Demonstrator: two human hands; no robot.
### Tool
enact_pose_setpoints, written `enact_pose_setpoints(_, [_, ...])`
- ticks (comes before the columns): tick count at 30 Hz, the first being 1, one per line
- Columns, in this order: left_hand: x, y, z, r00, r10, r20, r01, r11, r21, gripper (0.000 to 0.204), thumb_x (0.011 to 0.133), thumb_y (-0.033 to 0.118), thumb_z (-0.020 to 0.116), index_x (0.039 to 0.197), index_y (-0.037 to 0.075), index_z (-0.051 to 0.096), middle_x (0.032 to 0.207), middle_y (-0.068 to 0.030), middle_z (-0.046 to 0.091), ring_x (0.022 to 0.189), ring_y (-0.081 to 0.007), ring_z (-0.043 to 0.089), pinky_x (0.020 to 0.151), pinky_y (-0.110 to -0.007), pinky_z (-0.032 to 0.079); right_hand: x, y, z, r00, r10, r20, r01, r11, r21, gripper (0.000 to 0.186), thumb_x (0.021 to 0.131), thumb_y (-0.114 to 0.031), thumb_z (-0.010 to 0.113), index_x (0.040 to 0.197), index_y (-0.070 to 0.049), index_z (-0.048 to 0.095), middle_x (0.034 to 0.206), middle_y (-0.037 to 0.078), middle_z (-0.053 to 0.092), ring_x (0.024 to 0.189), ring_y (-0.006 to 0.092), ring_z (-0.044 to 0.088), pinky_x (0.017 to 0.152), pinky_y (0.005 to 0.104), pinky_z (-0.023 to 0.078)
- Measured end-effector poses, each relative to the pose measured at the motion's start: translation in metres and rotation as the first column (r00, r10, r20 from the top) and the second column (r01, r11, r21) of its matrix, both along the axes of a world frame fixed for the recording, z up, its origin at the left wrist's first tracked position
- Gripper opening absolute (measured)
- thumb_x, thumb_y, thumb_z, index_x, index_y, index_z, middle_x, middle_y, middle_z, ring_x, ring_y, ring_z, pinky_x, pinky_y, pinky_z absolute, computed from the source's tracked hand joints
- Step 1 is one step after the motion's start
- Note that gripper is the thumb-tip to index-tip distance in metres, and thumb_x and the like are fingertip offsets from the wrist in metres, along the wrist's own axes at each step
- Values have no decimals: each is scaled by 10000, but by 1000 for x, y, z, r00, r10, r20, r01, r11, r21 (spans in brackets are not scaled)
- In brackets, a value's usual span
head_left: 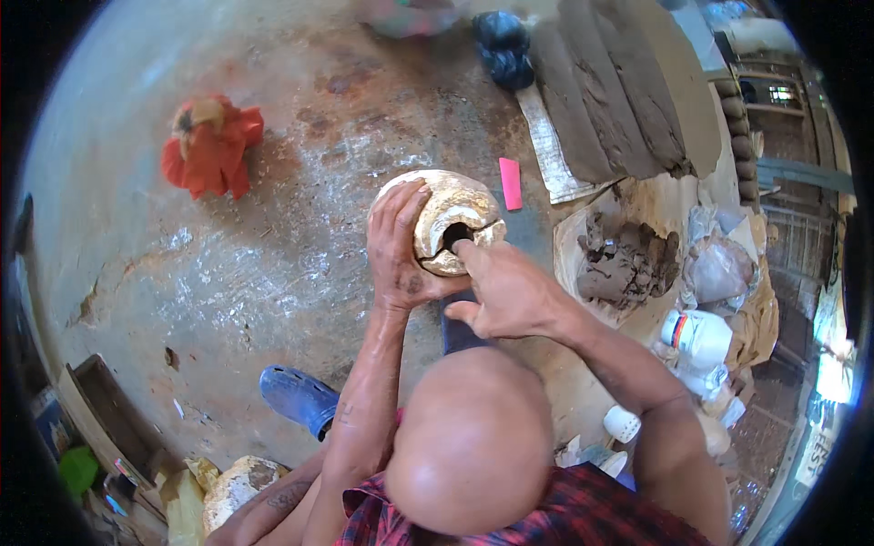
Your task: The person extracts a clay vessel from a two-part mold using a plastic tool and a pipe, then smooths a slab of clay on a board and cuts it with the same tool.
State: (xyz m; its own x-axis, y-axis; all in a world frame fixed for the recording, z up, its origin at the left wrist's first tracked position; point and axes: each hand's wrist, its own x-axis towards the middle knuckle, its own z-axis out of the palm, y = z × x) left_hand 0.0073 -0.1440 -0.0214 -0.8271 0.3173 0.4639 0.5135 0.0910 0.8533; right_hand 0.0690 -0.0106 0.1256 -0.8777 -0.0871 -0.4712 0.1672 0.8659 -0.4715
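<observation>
Off-white and brown-stained, the plaster mould (460, 196) is clamped by the left hand (396, 241), whose fingers spread over its flank while the thumb crosses below its near edge. The right hand (507, 287) has its index finger at the central hole (457, 235), thumb held apart; the fingertip's depth inside cannot be told. The step in hand looks like working the hole's inner wall by finger; going on with it would call for a firm left hold, since dark seams run outward from the hole.

The mould is low in front of the person, its holed end tipped up and back toward the wearer; the long axis seems to run from there away toward the upper left, much foreshortened. Whether it touches the concrete floor (273, 282) is hidden.

Just beyond lies a pink strip (511, 184); to the right, crumbled clay (628, 264) and, farther off, grey-brown clay slabs (610, 100). A blue clog (299, 399) stands nearer, leftward.
</observation>
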Motion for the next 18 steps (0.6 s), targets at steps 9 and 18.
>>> enact_pose_setpoints(9, [6, 2, -24, 996, -16, 89, 10, 998, 66, 924, 668, 418, 900, 1450, 67, 558, 1454, -176, 614, 1374, -405, 553, 1169, -535, 391, 0, -28, 0, 847, -512, 146, 532, 808, -254, 632, 809, -330, 864, 1113, 160, 607, 963, 389, 695, 999, 536, 700, 871, 538, 560])
enact_pose_setpoints(18, [5, -3, -19, 992, -88, 86, 82, 994, 71, 961, 715, 435, 935, 1492, 49, 521, 1509, -190, 542, 1432, -353, 494, 1207, -495, 392, 4, -24, 0, 947, -318, 38, 320, 941, -113, 633, 834, -332, 852, 1178, 147, 624, 896, 330, 714, 891, 482, 724, 800, 521, 571])
